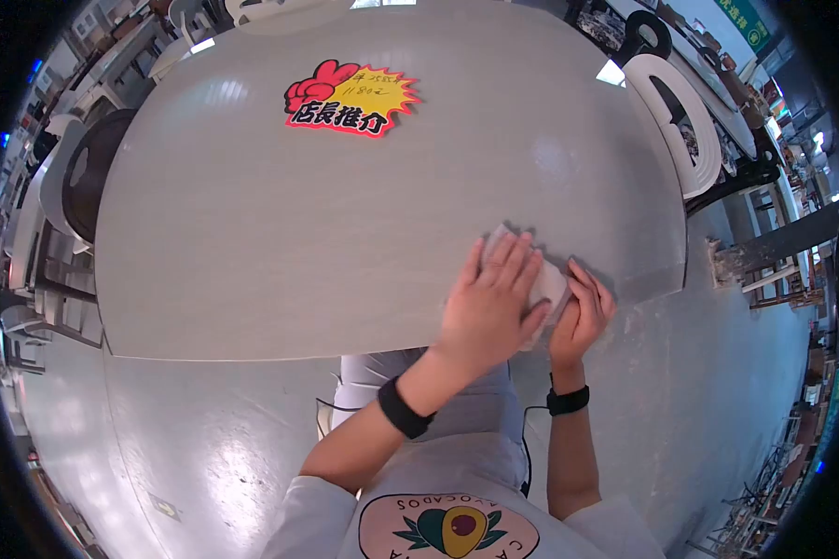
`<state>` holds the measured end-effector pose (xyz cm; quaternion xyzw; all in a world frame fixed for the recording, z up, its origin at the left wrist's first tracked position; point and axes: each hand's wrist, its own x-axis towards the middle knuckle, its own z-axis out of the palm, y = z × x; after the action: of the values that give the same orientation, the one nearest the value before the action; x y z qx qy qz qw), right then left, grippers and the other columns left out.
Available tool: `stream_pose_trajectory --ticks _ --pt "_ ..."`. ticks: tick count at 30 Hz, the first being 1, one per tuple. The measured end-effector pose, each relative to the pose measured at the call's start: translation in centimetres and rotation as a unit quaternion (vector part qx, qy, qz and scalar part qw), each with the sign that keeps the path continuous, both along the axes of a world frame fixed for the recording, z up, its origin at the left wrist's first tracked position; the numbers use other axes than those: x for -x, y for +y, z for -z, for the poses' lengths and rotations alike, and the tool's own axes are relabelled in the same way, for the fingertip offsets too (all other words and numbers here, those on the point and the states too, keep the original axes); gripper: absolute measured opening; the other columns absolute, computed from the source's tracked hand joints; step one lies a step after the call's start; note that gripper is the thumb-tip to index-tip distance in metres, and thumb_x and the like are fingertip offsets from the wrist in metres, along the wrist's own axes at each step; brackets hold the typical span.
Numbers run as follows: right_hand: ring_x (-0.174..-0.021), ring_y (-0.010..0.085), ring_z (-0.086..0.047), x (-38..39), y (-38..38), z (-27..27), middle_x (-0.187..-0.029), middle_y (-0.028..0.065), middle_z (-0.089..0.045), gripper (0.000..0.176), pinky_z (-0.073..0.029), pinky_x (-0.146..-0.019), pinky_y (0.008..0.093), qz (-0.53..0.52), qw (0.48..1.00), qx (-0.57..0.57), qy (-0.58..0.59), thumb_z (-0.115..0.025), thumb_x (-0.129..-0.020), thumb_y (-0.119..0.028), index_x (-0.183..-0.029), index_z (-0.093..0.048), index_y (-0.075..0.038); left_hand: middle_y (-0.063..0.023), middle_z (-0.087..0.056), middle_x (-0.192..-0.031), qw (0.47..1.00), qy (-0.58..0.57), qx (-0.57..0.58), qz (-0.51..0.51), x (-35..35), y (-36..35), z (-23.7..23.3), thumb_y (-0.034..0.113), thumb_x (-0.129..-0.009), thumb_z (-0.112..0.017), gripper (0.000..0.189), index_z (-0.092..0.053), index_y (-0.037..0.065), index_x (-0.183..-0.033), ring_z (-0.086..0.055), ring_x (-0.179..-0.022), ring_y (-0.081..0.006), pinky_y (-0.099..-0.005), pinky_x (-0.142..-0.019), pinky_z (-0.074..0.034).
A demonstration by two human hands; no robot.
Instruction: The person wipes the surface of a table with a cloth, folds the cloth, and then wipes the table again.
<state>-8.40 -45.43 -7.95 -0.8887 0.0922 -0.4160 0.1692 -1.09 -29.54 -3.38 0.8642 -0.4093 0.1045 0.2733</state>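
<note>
A pale cloth (551, 284) lies on the grey tabletop (298, 252) near its front edge, right of centre. My left hand (494, 298) rests palm down over the cloth's left part, its fingers stretched out and pointing away from me. At the cloth's right edge, my right hand (582, 312) has its fingers bent together, with the thumb side against the cloth. Part of the cloth is hidden under my left hand. Farther back on the table lies a red and yellow sign (352, 99) with black lettering and handwriting.
White chairs (694, 149) stand past the table's right side, and a dark-backed chair (98, 177) stands at the left. A grey beam (792, 238) juts in from the right. My lap is below the front edge.
</note>
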Motion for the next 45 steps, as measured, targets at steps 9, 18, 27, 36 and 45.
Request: stream_pose_trajectory --ticks 9,18,27,36,45 --pt "-0.108 0.0231 -0.056 -0.3 0.1 0.4 -0.116 0.0029 -0.069 0.026 -0.033 -0.099 0.0383 -0.006 1.000 -0.008 -0.010 -0.046 -0.088 -0.001 -0.097 -0.069 -0.010 -0.0142 -0.037 -0.149 0.956 0.040 -0.152 -0.248 -7.7 23.3 0.1 0.038 -0.096 -0.050 0.058 -0.040 0.006 -0.143 -0.032 -0.140 -0.0288 -0.0530 -0.110 -0.026" --pt "-0.107 0.0219 -0.056 -0.3 0.2 0.7 -0.114 0.0021 -0.070 0.024 -0.032 -0.097 0.0369 0.008 1.000 0.002 -0.016 -0.047 -0.090 -0.003 -0.096 -0.069 -0.011 -0.0046 -0.025 -0.157 0.832 0.039 -0.245 -0.495 -11.2 51.0 4.7 0.057 -0.098 -0.029 0.064 -0.026 0.022 -0.151 -0.018 -0.146 -0.0229 -0.0524 -0.115 -0.015" --pt "-0.108 0.0219 -0.056 -0.3 -0.1 0.9 -0.114 0.0027 -0.070 0.023 -0.033 -0.097 0.0368 -0.001 1.000 0.015 -0.023 -0.047 -0.090 -0.003 -0.098 -0.069 -0.009 -0.0062 -0.029 -0.155 0.817 0.031 -0.222 -0.532 -6.1 35.7 3.0 0.053 -0.098 -0.035 0.063 -0.033 0.016 -0.149 -0.024 -0.144 -0.0251 -0.0511 -0.115 -0.016" --pt "-0.105 0.0228 -0.058 -0.5 -0.1 1.0 -0.113 0.0044 -0.070 0.025 -0.035 -0.097 0.0360 0.005 1.000 0.024 -0.019 -0.046 -0.088 0.000 -0.096 -0.069 -0.008 -0.0121 -0.036 -0.151 0.944 -0.001 -0.163 -0.287 -2.1 15.2 -0.6 0.043 -0.094 -0.049 0.061 -0.041 0.007 -0.143 -0.030 -0.141 -0.0299 -0.0524 -0.114 -0.018" --pt "-0.106 0.0233 -0.058 -0.4 -0.2 0.6 -0.114 0.0056 -0.070 0.026 -0.035 -0.097 0.0364 -0.002 1.000 0.019 -0.017 -0.047 -0.088 -0.001 -0.096 -0.070 -0.007 -0.0128 -0.043 -0.145 0.993 0.008 -0.047 -0.111 0.1 5.9 -0.8 0.042 -0.091 -0.054 0.058 -0.048 0.006 -0.136 -0.038 -0.136 -0.0289 -0.0503 -0.113 -0.023"
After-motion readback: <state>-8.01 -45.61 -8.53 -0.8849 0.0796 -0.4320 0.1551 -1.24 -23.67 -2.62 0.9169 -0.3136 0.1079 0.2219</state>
